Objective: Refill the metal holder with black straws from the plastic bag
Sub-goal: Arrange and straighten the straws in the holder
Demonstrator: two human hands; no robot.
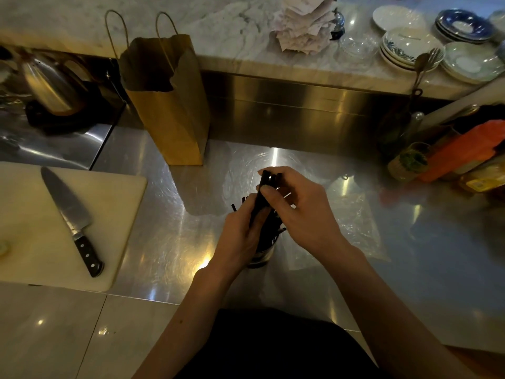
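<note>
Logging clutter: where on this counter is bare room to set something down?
Bare steel counter lies between the cutting board and the metal holder, up to the paper bag. Right of the holder the plastic bag covers the surface; the far right is crowded around the orange packet.

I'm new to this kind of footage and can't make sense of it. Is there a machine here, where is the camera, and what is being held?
There is no machine here, only a person's two bare hands. The single picture comes from a camera worn on the person's head, looking forward and down, so the arms reach in from the bottom edge.

The left hand and right hand both grip a bundle of black straws, held over a metal holder that already has some straws in it. The holder stands on a steel counter. A clear plastic bag lies flat just to its right.

To the left, a knife rests on a cutting board. A brown paper bag stands behind, and plates are stacked on the ledge at the back right.
</note>
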